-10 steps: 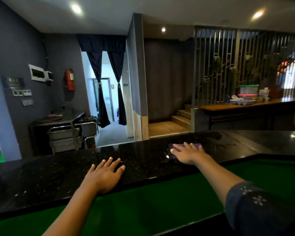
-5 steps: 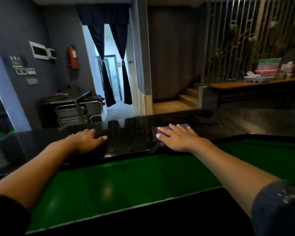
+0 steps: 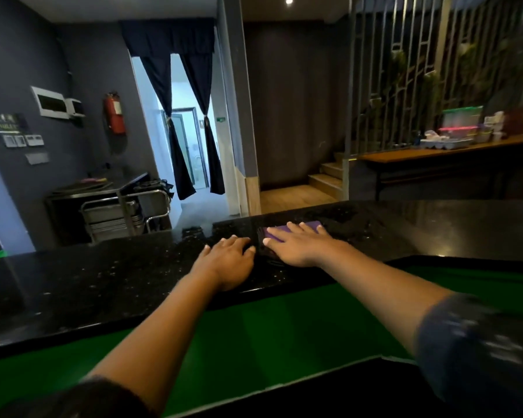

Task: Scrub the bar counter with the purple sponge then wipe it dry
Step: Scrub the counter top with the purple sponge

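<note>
Your right hand (image 3: 299,245) presses flat on the purple sponge (image 3: 293,229); left hand (image 3: 227,260), empty, rests just beside it. The wet desk (image 3: 103,282) could let the sponge skid off the far edge.

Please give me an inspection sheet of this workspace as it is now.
Surface: black speckled bar counter, wet patches near the sponge.
Job's things: purple sponge flat on the counter; no drying cloth seen.
Clutter: nothing seen on the counter.
Grippers: right hand pressed flat on the sponge; left hand flat on the counter beside it.
Cables: nothing seen.
Surroundings: fire extinguisher on the wall, metal cart, curtained doorway.
</note>
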The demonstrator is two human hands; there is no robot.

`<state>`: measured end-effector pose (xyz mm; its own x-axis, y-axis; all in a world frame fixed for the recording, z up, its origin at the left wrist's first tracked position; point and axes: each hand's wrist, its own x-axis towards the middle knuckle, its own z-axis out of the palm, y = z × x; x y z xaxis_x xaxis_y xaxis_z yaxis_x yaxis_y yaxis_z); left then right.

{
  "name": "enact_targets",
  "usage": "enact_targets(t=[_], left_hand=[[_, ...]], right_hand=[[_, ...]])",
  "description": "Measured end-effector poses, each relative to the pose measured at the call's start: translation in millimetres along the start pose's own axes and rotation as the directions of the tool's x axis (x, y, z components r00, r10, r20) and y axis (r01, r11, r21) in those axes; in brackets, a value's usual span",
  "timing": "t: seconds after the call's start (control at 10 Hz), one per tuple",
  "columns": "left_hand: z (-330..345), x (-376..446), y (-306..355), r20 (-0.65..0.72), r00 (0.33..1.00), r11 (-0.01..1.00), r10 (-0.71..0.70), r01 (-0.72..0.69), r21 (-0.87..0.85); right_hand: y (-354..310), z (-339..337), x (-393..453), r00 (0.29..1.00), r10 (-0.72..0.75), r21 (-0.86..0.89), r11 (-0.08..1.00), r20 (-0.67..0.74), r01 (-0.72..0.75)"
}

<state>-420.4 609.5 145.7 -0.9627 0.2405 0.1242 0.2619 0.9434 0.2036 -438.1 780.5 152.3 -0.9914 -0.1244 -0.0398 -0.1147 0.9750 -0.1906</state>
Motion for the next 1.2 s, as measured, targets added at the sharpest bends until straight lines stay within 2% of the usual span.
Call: enact_targets(t=[0.1,0.3,0.4,0.5,0.6,0.7,0.8,0.9,1.0,1.2], left_hand=[[7.6,9.5,-11.4,0.007,1.0,0.999,0.006,-0.006,0.034],[12.6,9.0,-13.2,-0.019,1.0,1.0,0.017,-0.017,0.019],[12.8,8.8,-13.7,-0.012,1.0,1.0,0.014,-0.014,-0.002],[11.9,8.3,-12.4,0.0,1.0,1.0,0.004,-0.004,-0.002],[8.2,5.7,-10.2,0.016,1.0,1.0,-0.002,0.001,0.003],[6.2,2.9,-10.3,0.022,1.0,1.0,0.014,-0.014,-0.004],[7.9,2.8,-11.6,0.01,1.0,1.0,0.016,-0.016,-0.002],[9.2,5.9,-12.0,0.005,1.0,1.0,0.008,-0.008,-0.005],[10.2,8.2,-11.7,0.011,1.0,1.0,0.004,-0.004,-0.008],[9.3,10.5,-12.2,0.019,1.0,1.0,-0.011,0.011,0.005]], right_hand=[[46.8,-3.4,-2.2,0.999,-0.044,-0.027,0.999,0.015,0.045],[97.1,-30.0,41.0,0.994,0.106,-0.039,0.994,0.035,-0.104],[79.7,-34.5,72.4,0.977,0.211,-0.03,0.977,0.045,-0.209],[35.8,-22.4,94.7,0.986,0.159,-0.041,0.987,0.041,-0.157],[11.5,-17.5,109.1,0.997,-0.01,-0.039,0.999,0.071,0.013],[30.7,-26.2,118.6,0.991,-0.077,0.0,0.997,0.108,0.077],[81.2,-36.6,123.3,0.997,0.037,0.018,0.999,0.072,-0.038],[130.9,-43.2,120.8,0.976,0.212,0.027,0.977,0.042,-0.213],[142.6,-43.0,117.5,0.961,0.27,0.037,0.961,0.052,-0.272],[118.7,-33.3,69.9,0.98,0.184,0.06,0.98,0.073,-0.189]])
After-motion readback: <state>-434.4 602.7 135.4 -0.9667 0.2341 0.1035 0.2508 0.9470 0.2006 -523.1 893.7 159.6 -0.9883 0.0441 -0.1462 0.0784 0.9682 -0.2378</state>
